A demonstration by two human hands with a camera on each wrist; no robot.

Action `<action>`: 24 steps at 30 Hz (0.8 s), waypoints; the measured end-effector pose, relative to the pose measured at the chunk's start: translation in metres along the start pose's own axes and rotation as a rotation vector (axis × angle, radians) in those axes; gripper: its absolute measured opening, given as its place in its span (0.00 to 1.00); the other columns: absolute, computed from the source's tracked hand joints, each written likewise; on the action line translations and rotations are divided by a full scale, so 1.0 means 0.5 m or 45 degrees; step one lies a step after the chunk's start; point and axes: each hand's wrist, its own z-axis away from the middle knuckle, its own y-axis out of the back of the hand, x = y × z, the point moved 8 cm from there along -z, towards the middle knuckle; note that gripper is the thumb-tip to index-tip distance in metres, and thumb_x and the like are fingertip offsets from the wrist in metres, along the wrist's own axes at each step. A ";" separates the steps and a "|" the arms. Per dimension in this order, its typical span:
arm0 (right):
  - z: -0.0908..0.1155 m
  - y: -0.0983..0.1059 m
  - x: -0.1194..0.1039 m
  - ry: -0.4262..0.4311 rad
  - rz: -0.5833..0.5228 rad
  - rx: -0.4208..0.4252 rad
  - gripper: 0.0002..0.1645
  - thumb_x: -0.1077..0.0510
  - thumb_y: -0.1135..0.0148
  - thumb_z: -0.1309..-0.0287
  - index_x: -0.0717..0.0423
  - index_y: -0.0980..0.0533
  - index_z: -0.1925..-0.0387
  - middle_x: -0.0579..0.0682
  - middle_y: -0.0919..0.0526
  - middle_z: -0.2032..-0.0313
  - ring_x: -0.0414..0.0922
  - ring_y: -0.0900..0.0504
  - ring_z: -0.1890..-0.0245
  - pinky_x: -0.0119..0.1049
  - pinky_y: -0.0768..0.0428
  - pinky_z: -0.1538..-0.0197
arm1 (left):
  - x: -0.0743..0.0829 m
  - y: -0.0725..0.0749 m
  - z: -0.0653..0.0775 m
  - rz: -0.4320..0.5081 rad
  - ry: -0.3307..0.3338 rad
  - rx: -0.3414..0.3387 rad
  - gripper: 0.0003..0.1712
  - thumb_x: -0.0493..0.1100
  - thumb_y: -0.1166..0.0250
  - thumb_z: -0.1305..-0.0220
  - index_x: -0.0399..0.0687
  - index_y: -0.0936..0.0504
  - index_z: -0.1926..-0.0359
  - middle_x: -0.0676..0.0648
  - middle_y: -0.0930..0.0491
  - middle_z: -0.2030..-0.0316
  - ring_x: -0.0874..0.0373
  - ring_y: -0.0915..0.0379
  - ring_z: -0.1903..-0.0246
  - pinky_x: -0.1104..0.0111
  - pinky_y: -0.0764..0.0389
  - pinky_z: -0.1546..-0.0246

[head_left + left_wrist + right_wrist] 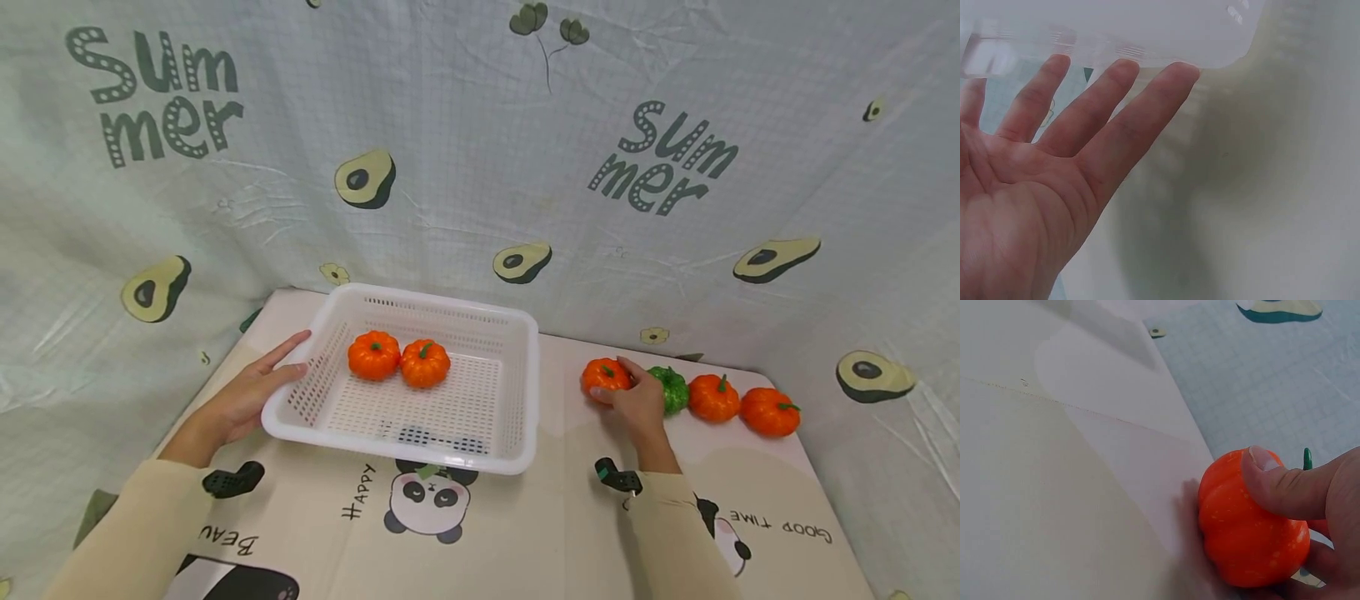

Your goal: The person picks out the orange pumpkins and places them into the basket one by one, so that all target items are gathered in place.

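Note:
My right hand (636,402) grips a small orange pumpkin (606,379) on the right half of the table. In the right wrist view the thumb lies across the front of this pumpkin (1250,528), with fingers curled behind it. My left hand (251,390) is at the left side of a white perforated plastic basket (532,392); its extended fingers (1138,125) touch the basket's outer wall in the left wrist view. Inside the basket sit two orange pumpkins, one (373,357) at the left and another (425,364) beside it, both with green stems.
Right of my right hand, a green pumpkin (672,390) and two orange pumpkins, one nearer (713,398) and one farther right (770,412), stand in a row. A hanging cloth (450,108) with avocado prints rises behind the table (525,533).

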 end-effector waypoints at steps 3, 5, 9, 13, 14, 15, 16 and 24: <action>0.002 0.003 0.000 -0.013 0.005 0.013 0.48 0.64 0.23 0.45 0.55 0.33 0.24 0.62 0.32 0.24 0.62 0.36 0.23 0.58 0.39 0.19 | 0.000 0.000 0.000 -0.004 0.001 0.002 0.43 0.56 0.46 0.19 0.75 0.62 0.16 0.36 0.57 0.16 0.32 0.36 0.31 0.47 0.14 0.44; 0.003 0.003 -0.002 -0.014 0.021 0.015 0.48 0.63 0.23 0.45 0.55 0.32 0.24 0.62 0.32 0.24 0.62 0.36 0.23 0.57 0.38 0.20 | -0.001 0.000 0.000 -0.008 0.001 0.006 0.43 0.56 0.46 0.20 0.75 0.61 0.16 0.36 0.57 0.16 0.32 0.36 0.31 0.47 0.14 0.44; 0.003 0.003 -0.008 0.000 0.047 0.010 0.47 0.62 0.23 0.45 0.54 0.31 0.25 0.62 0.32 0.24 0.62 0.36 0.23 0.58 0.37 0.20 | -0.001 0.001 0.000 -0.012 -0.002 0.007 0.43 0.56 0.46 0.19 0.74 0.61 0.16 0.36 0.57 0.16 0.33 0.36 0.31 0.48 0.14 0.44; 0.006 0.003 -0.017 0.015 0.053 -0.002 0.47 0.62 0.22 0.45 0.53 0.31 0.25 0.62 0.32 0.24 0.62 0.35 0.23 0.57 0.37 0.20 | -0.003 0.002 -0.001 -0.006 -0.004 0.005 0.43 0.56 0.47 0.19 0.74 0.62 0.16 0.36 0.58 0.16 0.32 0.36 0.31 0.47 0.14 0.44; 0.007 0.003 -0.019 0.018 0.054 -0.006 0.47 0.62 0.22 0.45 0.53 0.31 0.25 0.62 0.32 0.24 0.62 0.35 0.23 0.57 0.37 0.20 | -0.003 0.002 -0.001 -0.004 -0.006 0.005 0.43 0.56 0.46 0.19 0.74 0.62 0.16 0.36 0.58 0.16 0.32 0.36 0.31 0.47 0.14 0.44; 0.008 0.004 -0.021 0.019 0.056 -0.009 0.47 0.62 0.22 0.45 0.53 0.31 0.25 0.62 0.32 0.24 0.62 0.35 0.23 0.57 0.37 0.20 | -0.003 0.002 -0.001 -0.002 -0.008 0.004 0.43 0.55 0.46 0.19 0.74 0.62 0.16 0.36 0.58 0.16 0.31 0.36 0.31 0.47 0.14 0.44; 0.009 0.003 -0.024 0.019 0.055 -0.012 0.46 0.62 0.23 0.45 0.53 0.31 0.25 0.62 0.32 0.24 0.62 0.35 0.24 0.57 0.37 0.20 | -0.003 0.002 -0.001 0.000 -0.008 0.003 0.43 0.55 0.46 0.19 0.75 0.62 0.16 0.36 0.58 0.16 0.31 0.37 0.31 0.46 0.14 0.44; 0.019 -0.001 -0.040 0.037 0.039 -0.039 0.46 0.63 0.23 0.45 0.53 0.30 0.25 0.61 0.32 0.24 0.61 0.35 0.23 0.56 0.36 0.20 | -0.002 0.001 0.000 -0.003 -0.014 -0.006 0.43 0.56 0.47 0.19 0.73 0.62 0.16 0.36 0.58 0.16 0.31 0.38 0.30 0.47 0.14 0.44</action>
